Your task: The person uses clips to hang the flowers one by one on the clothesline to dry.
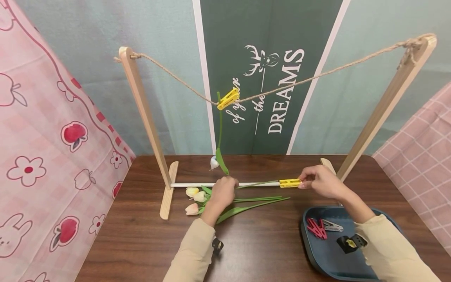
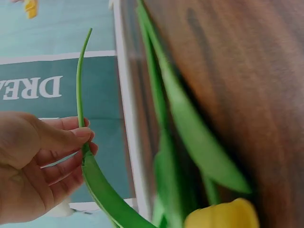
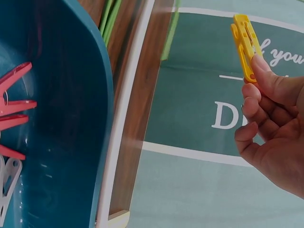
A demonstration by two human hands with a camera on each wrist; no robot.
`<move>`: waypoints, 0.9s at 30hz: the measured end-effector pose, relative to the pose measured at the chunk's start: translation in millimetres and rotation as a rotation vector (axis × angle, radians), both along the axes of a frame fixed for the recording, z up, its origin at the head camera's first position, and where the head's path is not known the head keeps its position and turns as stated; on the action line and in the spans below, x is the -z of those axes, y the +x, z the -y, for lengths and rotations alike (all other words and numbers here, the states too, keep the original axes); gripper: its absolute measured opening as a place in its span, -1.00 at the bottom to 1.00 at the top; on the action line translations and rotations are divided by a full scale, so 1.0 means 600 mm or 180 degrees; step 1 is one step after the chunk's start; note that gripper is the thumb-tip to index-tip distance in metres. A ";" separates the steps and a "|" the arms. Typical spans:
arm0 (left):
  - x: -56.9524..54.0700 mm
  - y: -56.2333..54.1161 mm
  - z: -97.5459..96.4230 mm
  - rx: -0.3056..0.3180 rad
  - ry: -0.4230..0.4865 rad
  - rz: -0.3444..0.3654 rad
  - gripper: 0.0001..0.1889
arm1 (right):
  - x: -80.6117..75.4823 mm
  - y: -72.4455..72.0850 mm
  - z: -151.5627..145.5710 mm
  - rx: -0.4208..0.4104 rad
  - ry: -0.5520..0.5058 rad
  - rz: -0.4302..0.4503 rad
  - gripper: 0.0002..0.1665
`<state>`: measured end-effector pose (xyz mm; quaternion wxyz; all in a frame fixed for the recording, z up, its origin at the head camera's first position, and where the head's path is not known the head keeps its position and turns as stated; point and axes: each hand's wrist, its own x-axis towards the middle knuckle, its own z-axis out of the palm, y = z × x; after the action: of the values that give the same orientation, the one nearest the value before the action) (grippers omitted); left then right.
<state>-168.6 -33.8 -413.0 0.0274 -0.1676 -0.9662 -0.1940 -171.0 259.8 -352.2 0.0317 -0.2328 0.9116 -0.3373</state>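
My left hand [image 1: 224, 191] pinches the green stem [image 2: 80, 85] of an artificial tulip between thumb and fingers, just above its leaf [image 2: 107, 192]. Pale yellow, cream and pink tulip heads [image 1: 192, 209] show to the left of this hand, with more stems low over the table. My right hand [image 1: 322, 181] holds a yellow clothespin [image 3: 244, 47] by one end, its other end pointing left at the tip of the held stem in the head view. Above, a second yellow clothespin [image 1: 229, 98] on the rope [image 1: 317, 75] grips a tulip hanging head down, its bloom [image 1: 213, 162] whitish blue.
The rope sags between two wooden posts [image 1: 145, 117], joined low down by a white rod [image 1: 193, 185]. A blue tray [image 1: 305, 239] at the right front contains red clothespins [image 1: 317, 228] and a white one [image 1: 332, 226]. Curtains surround the brown table [image 1: 141, 243].
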 end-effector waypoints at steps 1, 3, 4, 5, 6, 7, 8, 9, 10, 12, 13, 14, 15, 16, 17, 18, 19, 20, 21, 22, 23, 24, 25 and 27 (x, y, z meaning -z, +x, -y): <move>-0.006 0.000 0.003 -0.0008 0.0029 -0.0003 -0.69 | -0.001 0.000 -0.001 -0.0006 -0.0014 0.0013 -0.87; -0.016 0.001 0.008 -0.0026 0.0096 -0.0003 -0.68 | -0.001 0.001 -0.003 -0.0024 -0.0021 0.0023 -0.87; -0.021 0.002 0.010 -0.0032 0.0124 -0.0021 -0.67 | -0.001 0.001 -0.004 -0.0033 -0.0023 0.0025 -0.87; -0.026 0.002 0.013 -0.0039 0.0137 -0.0053 -0.67 | -0.001 0.002 -0.005 -0.0036 -0.0020 0.0037 -0.87; -0.032 0.003 0.015 -0.0054 0.0146 -0.0079 -0.68 | -0.001 0.002 -0.005 -0.0034 -0.0009 0.0044 -0.87; -0.038 0.003 0.016 -0.0070 0.0149 -0.0110 -0.69 | 0.000 0.003 -0.005 -0.0027 0.0000 0.0052 -0.87; -0.043 0.004 0.017 -0.0089 0.0156 -0.0121 -0.69 | 0.001 0.003 -0.005 -0.0024 0.0006 0.0059 -0.88; -0.049 0.005 0.019 -0.0101 0.0162 -0.0145 -0.71 | 0.001 0.004 -0.005 -0.0016 0.0010 0.0063 -0.88; -0.055 0.007 0.020 -0.0105 0.0184 -0.0173 -0.73 | 0.002 0.004 -0.005 -0.0012 0.0013 0.0070 -0.88; -0.068 0.010 0.022 -0.0106 0.0256 -0.0202 -0.78 | 0.003 0.005 -0.005 0.0000 0.0029 0.0083 -0.89; -0.075 0.012 0.023 -0.0096 0.0309 -0.0220 -0.81 | 0.002 0.005 -0.005 0.0001 0.0026 0.0095 -0.89; -0.081 0.014 0.025 -0.0074 0.0362 -0.0250 -0.82 | 0.002 0.005 -0.004 0.0003 0.0031 0.0100 -0.88; -0.088 0.015 0.026 -0.0054 0.0424 -0.0297 -0.83 | 0.001 0.004 -0.004 0.0006 0.0040 0.0105 -0.88; -0.094 0.017 0.027 -0.0036 0.0485 -0.0338 -0.85 | 0.001 0.004 -0.003 0.0007 0.0051 0.0109 -0.89; -0.100 0.018 0.028 -0.0020 0.0550 -0.0359 -0.86 | 0.000 0.004 -0.003 0.0007 0.0065 0.0109 -0.89; -0.105 0.019 0.029 0.0000 0.0603 -0.0393 -0.87 | 0.000 0.003 -0.003 0.0005 0.0071 0.0110 -0.89; -0.111 0.019 0.030 0.0027 0.0657 -0.0431 -0.87 | -0.001 0.003 -0.002 0.0004 0.0080 0.0108 -0.89; -0.115 0.020 0.030 0.0052 0.0706 -0.0467 -0.88 | -0.001 0.003 -0.002 0.0002 0.0087 0.0106 -0.89; -0.120 0.019 0.031 0.0070 0.0759 -0.0487 -0.88 | -0.001 0.003 -0.002 0.0000 0.0092 0.0106 -0.90; -0.124 0.019 0.031 0.0082 0.0799 -0.0519 -0.88 | -0.002 0.003 -0.002 -0.0003 0.0101 0.0109 -0.90; -0.128 0.018 0.032 0.0095 0.0833 -0.0559 -0.89 | -0.002 0.002 -0.002 -0.0006 0.0101 0.0114 -0.90; -0.132 0.017 0.032 0.0097 0.0858 -0.0601 -0.89 | -0.002 0.002 -0.002 -0.0009 0.0103 0.0120 -0.90; -0.136 0.016 0.032 0.0095 0.0898 -0.0636 -0.89 | -0.002 0.002 -0.002 -0.0014 0.0105 0.0129 -0.91; -0.145 0.015 0.033 0.0067 0.0958 -0.0706 -0.90 | -0.003 0.001 -0.002 -0.0023 0.0111 0.0140 -0.91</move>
<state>-159.7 -53.6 -325.8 0.1565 -0.1920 -0.9155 -0.3170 -170.3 261.0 -350.3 0.0571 -0.2280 0.9156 -0.3263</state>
